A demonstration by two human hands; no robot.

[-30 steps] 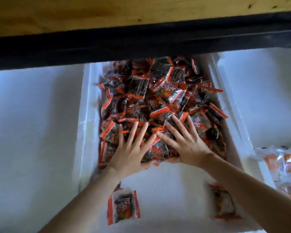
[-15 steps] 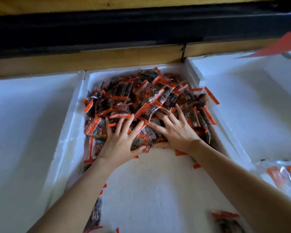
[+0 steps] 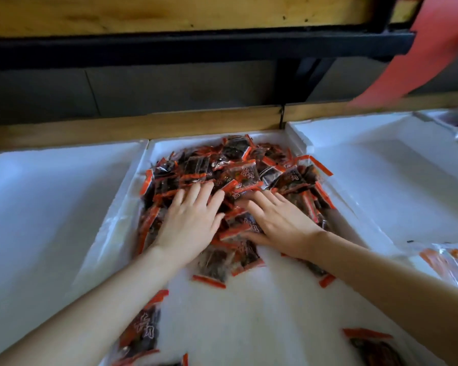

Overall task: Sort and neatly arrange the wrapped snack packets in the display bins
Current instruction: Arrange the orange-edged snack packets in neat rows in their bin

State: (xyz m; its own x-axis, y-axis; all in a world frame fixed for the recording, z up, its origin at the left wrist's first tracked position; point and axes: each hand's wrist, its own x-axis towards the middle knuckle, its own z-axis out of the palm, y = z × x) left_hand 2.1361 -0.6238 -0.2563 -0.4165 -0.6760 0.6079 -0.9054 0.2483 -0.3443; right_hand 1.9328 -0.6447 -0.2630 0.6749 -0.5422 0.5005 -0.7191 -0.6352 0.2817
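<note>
Hands flat on the packet heap (image 3: pixel 230 178): left hand (image 3: pixel 188 223), right hand (image 3: pixel 280 223), fingers spread, gripping nothing; packets may slide over the bin's right wall (image 3: pixel 354 207).

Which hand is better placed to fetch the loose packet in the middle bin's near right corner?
Right, probably: the right hand lies on that side of the pile; the left hand would cross over to reach the loose packet.

The red strip (image 3: pixel 434 48) is blurred — the corner packet (image 3: pixel 370 350) cut off.
</note>
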